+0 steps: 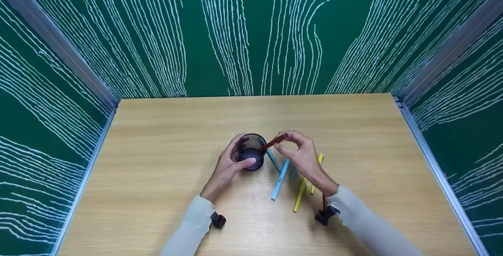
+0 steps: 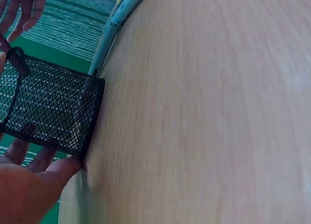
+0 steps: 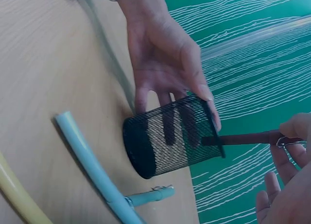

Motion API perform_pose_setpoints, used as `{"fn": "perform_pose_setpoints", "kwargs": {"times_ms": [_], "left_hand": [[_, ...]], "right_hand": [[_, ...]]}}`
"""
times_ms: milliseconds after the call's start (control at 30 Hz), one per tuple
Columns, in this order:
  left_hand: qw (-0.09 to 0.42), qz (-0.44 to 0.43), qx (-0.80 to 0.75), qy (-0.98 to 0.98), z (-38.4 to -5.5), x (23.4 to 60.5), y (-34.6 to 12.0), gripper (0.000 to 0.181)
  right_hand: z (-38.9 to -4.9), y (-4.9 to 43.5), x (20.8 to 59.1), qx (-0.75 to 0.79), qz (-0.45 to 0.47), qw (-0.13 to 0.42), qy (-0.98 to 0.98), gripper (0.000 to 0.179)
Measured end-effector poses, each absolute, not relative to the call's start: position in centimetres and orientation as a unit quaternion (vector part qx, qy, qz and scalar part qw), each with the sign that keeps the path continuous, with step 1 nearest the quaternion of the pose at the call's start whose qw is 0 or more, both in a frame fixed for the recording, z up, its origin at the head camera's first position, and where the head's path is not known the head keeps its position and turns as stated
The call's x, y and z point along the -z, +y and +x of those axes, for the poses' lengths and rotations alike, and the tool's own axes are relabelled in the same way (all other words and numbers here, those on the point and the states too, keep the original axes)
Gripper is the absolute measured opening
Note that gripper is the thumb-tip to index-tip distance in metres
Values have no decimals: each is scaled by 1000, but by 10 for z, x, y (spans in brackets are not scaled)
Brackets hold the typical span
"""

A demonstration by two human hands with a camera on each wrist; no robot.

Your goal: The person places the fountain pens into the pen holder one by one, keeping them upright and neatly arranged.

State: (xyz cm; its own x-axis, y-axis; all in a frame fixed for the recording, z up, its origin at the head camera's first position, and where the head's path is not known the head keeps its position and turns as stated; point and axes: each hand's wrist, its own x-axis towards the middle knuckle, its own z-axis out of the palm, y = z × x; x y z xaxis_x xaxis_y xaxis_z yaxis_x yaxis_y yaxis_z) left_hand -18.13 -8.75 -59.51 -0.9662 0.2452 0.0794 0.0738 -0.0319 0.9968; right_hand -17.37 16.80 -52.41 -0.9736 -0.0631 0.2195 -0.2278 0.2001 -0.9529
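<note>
A black mesh pen cup (image 1: 251, 163) stands on the wooden table, its open top showing in the head view. My left hand (image 1: 229, 164) holds it round the left side, thumb across the near side and fingers behind the mesh (image 3: 170, 131). Between thumb and fingers, my right hand (image 1: 304, 158) pinches a dark red pen (image 1: 275, 141) by its clip end. The pen's other end reaches over the rim into the cup, seen through the mesh in the right wrist view. Right beside the cup lies a teal pen (image 1: 273, 159).
A light blue pen (image 1: 279, 181) lies near the teal one. Two yellow pens (image 1: 300, 197) are under and beside my right hand, and a brown pen (image 1: 324, 201) is partly hidden at my right wrist. Green walls with white lines border the table (image 1: 157, 161).
</note>
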Motion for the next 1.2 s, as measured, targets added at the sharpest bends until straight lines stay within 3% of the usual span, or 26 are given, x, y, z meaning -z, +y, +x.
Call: {"fn": "perform_pose_setpoints", "kwargs": {"times_ms": [1200], "left_hand": [[60,128,-722,677,-181,595,-88,88]], "right_hand": [[-176,153,544,-608,102,32,-787,19]]}}
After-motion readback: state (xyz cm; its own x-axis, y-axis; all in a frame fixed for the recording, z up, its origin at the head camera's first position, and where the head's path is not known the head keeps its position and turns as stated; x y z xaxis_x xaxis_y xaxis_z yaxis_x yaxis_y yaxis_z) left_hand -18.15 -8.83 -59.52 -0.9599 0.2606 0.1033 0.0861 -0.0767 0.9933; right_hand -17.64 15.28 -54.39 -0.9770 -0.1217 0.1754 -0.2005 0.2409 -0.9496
